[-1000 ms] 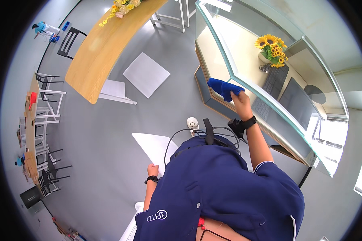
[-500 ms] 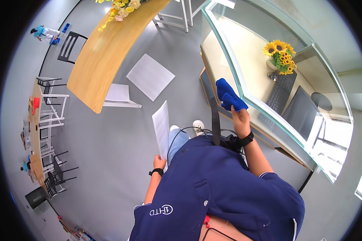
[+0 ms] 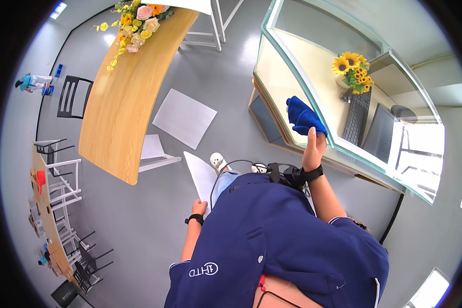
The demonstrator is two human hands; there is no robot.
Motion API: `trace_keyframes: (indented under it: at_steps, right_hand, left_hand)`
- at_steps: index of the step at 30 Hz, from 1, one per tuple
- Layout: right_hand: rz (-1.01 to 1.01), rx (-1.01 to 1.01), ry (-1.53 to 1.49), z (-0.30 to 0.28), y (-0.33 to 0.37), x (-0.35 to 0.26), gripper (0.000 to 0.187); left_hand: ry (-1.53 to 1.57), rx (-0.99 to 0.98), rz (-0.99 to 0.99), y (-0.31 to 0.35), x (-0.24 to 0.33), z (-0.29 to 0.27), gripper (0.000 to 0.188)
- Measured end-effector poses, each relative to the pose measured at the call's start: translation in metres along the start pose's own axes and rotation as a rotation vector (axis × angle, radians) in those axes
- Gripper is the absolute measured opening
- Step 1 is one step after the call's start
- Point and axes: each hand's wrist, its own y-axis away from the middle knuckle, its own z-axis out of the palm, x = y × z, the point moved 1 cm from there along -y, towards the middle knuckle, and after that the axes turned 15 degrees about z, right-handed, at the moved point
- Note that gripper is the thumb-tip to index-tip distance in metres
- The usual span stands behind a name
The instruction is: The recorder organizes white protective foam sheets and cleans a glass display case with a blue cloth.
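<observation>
My right hand (image 3: 314, 149) is closed on a bunched blue cloth (image 3: 305, 117), held up at the near edge of the glass-walled counter (image 3: 284, 60). The cloth is next to the glass; whether it touches it, I cannot tell. At my left side, my left hand (image 3: 199, 207) grips the near edge of a thin white sheet (image 3: 200, 174). That sheet hangs beside my leg, slanting forward. Black bands circle both wrists.
Another white sheet (image 3: 185, 119) lies on the grey floor ahead. A curved wooden table (image 3: 120, 108) with flowers (image 3: 143, 25) stands to the left. Behind the counter's glass are sunflowers (image 3: 351, 69), a keyboard (image 3: 358, 118) and a monitor (image 3: 379, 134). A person (image 3: 32, 82) is far left.
The view has shifted as I step forward, one foot now further ahead. My right hand, with the cloth, is slightly further right. The sheet in my left hand has swung to a new slant.
</observation>
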Motion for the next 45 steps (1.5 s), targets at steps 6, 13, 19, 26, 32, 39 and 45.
trace_keyframes:
  at_steps: [6,13,19,26,32,39,45]
  right_hand:
    - [0.065,0.159,0.016,0.018,-0.025,0.05,0.02]
    - [0.233,0.363,0.355,0.007,-0.029,0.159,0.028]
    - [0.335,0.493,0.57,0.0,-0.026,0.192,0.03]
    - [0.28,0.595,0.386,0.005,-0.024,0.157,0.034]
    - [0.074,0.422,0.012,0.06,-0.053,0.06,0.025]
    - [-0.171,0.351,0.126,0.11,-0.104,0.027,0.021]
    - [-0.002,0.347,0.62,0.117,-0.147,0.128,0.025]
  left_hand:
    - [0.09,0.002,0.099,-0.041,-0.019,-0.062,0.02]
    - [-0.001,0.056,0.184,-0.065,-0.025,-0.106,0.021]
    - [0.002,0.053,0.193,-0.096,-0.054,-0.133,0.024]
    - [-0.006,0.089,0.287,-0.11,-0.052,-0.135,0.022]
    - [0.003,-0.08,0.257,-0.121,-0.063,-0.137,0.018]
    - [0.255,-0.032,0.206,-0.098,-0.085,-0.142,0.013]
    - [0.163,0.078,0.186,-0.073,-0.119,-0.139,0.014]
